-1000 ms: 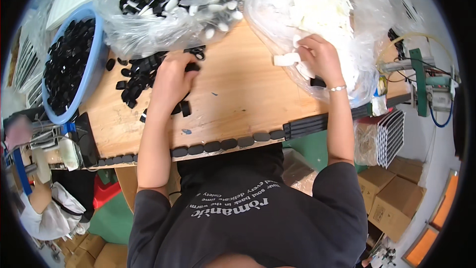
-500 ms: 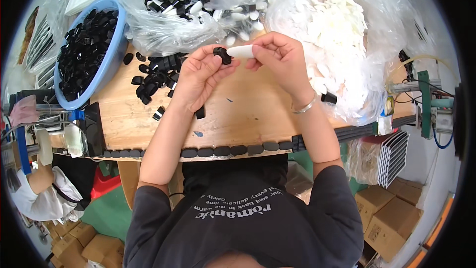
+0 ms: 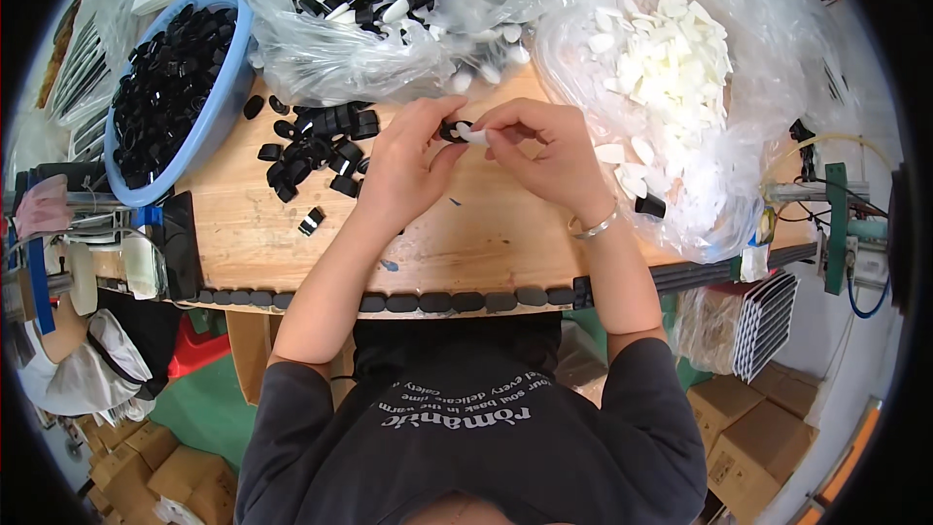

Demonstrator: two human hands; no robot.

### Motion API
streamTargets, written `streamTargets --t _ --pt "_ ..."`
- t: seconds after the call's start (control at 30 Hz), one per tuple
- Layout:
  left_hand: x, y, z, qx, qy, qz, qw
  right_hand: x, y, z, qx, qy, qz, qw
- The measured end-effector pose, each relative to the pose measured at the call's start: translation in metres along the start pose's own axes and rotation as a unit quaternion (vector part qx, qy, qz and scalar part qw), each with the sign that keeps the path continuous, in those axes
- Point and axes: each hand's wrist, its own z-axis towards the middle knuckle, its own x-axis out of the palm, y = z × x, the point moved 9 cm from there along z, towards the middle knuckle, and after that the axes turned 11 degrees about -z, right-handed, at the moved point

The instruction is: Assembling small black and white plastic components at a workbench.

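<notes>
Fingers (image 3: 507,116) closer together at white piece (image 3: 476,137), black pile (image 3: 337,121) leftward, bag (image 3: 340,63) beyond.

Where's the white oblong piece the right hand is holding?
In the head view, the white oblong piece is at upper centre, gripped by the right hand, its left end at the black ring-shaped piece in the left hand.

Dark grey lettered T-shirt (image 3: 476,462), silvery bracelet (image 3: 598,227)

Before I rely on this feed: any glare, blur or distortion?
Head view, upper right: white pieces wash out; head view, upper middle: the plastic bag shows glare; head view, rim: black corners, and the table bows along its front; head view, centre: left hand and right hand look fairly sharp.
</notes>
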Motion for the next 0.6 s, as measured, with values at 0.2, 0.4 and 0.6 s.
streamTargets --t 0.2,0.4,0.6 --pt "-0.002 0.006 -0.003 -0.019 -0.009 0.006 1.000 0.013 0.012 -0.005 -0.066 0.021 -0.064 0.996" --pt "-0.001 -0.002 -0.003 0.003 -0.019 0.015 1.000 0.016 0.014 -0.007 -0.139 -0.026 -0.123 0.982" --pt "-0.009 0.019 -0.007 -0.031 -0.115 -0.128 0.985 0.022 -0.027 -0.004 0.020 -0.022 0.152 0.988"
